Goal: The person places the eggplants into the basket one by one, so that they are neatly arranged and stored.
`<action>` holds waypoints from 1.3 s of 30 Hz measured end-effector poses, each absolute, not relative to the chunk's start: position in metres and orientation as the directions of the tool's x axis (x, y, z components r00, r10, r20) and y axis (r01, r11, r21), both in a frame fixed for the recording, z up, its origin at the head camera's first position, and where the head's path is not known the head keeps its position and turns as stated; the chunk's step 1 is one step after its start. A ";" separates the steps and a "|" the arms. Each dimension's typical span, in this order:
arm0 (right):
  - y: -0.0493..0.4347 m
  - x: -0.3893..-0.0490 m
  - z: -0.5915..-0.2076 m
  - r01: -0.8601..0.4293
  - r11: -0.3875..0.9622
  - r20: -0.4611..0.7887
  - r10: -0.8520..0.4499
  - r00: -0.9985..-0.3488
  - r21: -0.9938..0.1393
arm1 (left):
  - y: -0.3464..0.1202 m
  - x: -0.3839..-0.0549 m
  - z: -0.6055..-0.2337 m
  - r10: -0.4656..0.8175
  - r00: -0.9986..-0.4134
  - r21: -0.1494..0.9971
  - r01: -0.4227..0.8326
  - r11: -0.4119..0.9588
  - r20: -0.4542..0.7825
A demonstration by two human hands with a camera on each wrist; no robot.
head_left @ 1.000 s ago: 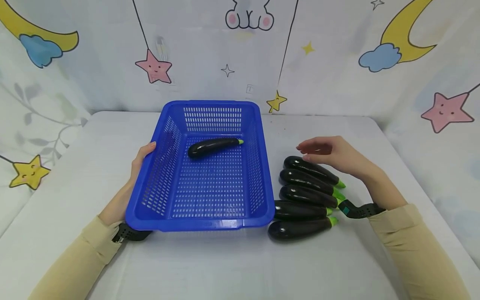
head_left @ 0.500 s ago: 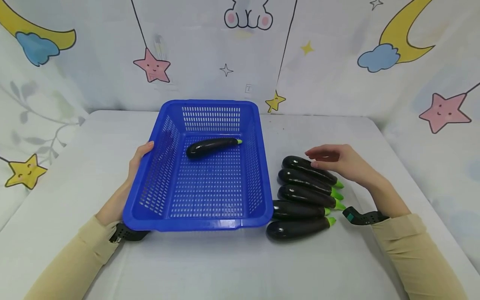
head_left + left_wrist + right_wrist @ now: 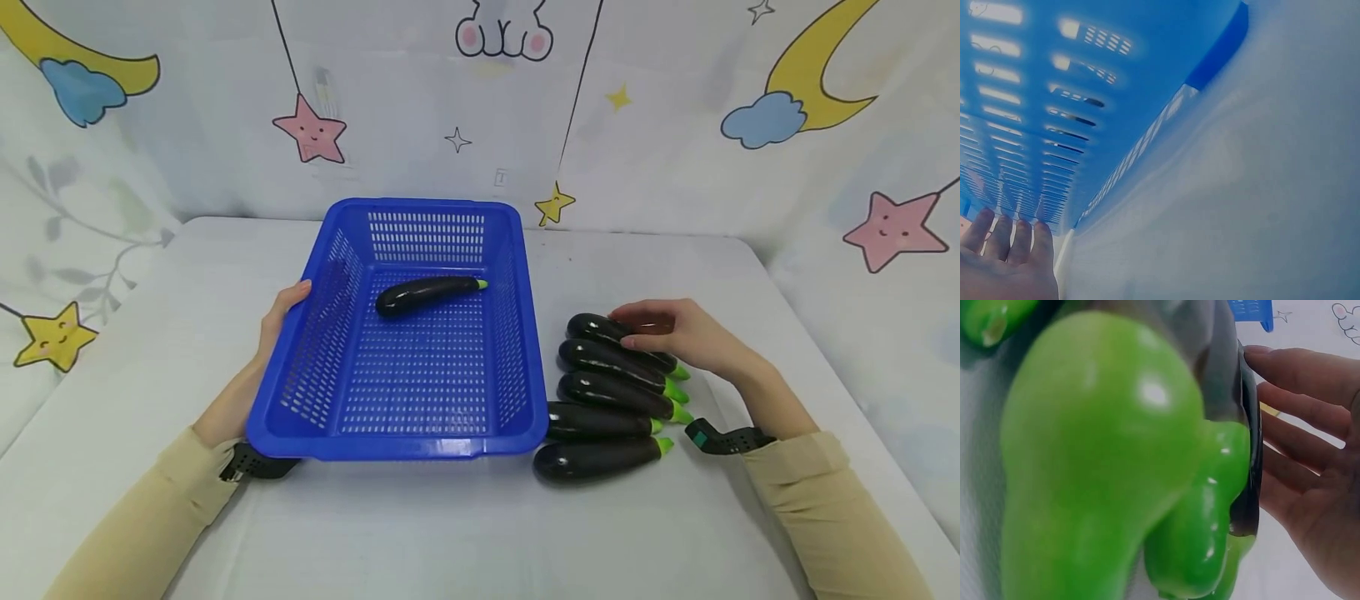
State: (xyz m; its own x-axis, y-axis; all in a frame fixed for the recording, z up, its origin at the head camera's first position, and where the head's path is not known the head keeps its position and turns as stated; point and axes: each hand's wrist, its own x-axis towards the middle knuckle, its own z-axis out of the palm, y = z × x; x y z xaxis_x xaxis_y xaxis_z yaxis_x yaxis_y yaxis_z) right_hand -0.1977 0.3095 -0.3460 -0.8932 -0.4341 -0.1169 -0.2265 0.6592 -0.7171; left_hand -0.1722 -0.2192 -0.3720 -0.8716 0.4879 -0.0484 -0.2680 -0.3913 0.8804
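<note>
Left hand (image 3: pixel 272 325) grips the blue perforated plastic basket (image 3: pixel 401 448), likely steadying it; right hand (image 3: pixel 681 330) half-curls round a long black eggplant (image 3: pixel 588 325) toward the table's (image 3: pixel 420 533) right edge.

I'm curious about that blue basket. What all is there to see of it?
The basket is blue, rectangular and open side up, plastic by its look, with a smooth broad rim, slotted walls and a floor full of small holes. The left hand grips its left side, thumb on the rim and fingers at the slotted outside. One dark eggplant lies inside, toward the far end. The near right corner hides the tip of another eggplant on the table; whether they touch is unclear.
</note>
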 end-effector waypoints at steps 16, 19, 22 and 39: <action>0.308 -0.198 -0.351 -0.223 0.624 -0.122 -0.461 -0.879 -0.749 | -0.220 -0.173 -0.373 0.465 -0.884 0.907 -0.231 -0.353 -0.044; 0.307 -0.198 -0.352 -0.208 0.616 -0.133 -0.460 -0.878 -0.760 | -0.221 -0.173 -0.374 0.481 -0.876 0.905 -0.238 -0.354 -0.042; 0.307 -0.197 -0.352 -0.201 0.623 -0.144 -0.457 -0.878 -0.756 | -0.221 -0.172 -0.374 0.483 -0.873 0.900 -0.257 -0.351 -0.061; 0.306 -0.197 -0.352 -0.231 0.657 -0.129 -0.451 -0.883 -0.718 | -0.219 -0.173 -0.374 0.477 -0.877 0.917 -0.239 -0.319 -0.063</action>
State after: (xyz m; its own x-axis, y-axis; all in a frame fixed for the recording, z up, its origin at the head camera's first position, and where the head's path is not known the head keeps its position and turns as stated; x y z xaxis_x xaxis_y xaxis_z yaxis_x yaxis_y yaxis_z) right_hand -0.1968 0.3064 -0.3525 -0.8832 -0.4510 -0.1285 -0.2311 0.6571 -0.7175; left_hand -0.1729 -0.2189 -0.3737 -0.8766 0.4771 -0.0627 -0.2391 -0.3189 0.9171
